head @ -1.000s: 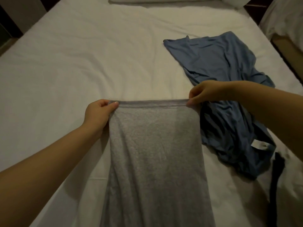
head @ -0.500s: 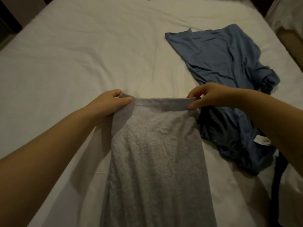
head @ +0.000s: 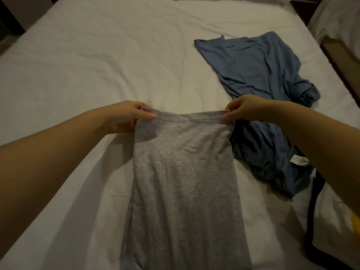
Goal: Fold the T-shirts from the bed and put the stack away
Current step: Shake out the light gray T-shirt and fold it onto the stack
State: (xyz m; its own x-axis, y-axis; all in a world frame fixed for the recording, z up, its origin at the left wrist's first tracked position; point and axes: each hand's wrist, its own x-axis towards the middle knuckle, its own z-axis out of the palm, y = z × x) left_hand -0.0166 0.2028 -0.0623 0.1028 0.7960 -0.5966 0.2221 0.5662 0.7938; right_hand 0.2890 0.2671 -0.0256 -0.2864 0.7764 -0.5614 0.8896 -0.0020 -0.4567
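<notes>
A grey T-shirt (head: 183, 182), folded into a long narrow strip, lies on the white bed (head: 97, 65) and runs from the middle of the view down to the bottom edge. My left hand (head: 126, 117) pinches its far left corner. My right hand (head: 247, 110) pinches the far right corner. The far edge is raised slightly off the sheet between both hands. A blue T-shirt (head: 259, 90) lies crumpled to the right, partly under my right forearm, with a white label (head: 299, 159) showing.
A dark strap or cord (head: 311, 221) lies on the sheet at the lower right. Something yellow (head: 355, 223) shows at the right edge. The bed's right side borders a dark gap and another white-covered surface (head: 341, 20).
Both hands, still gripping the grey shirt's far corners, have drawn that edge slightly toward me, and it now sags in the middle. The view has shifted a little.
</notes>
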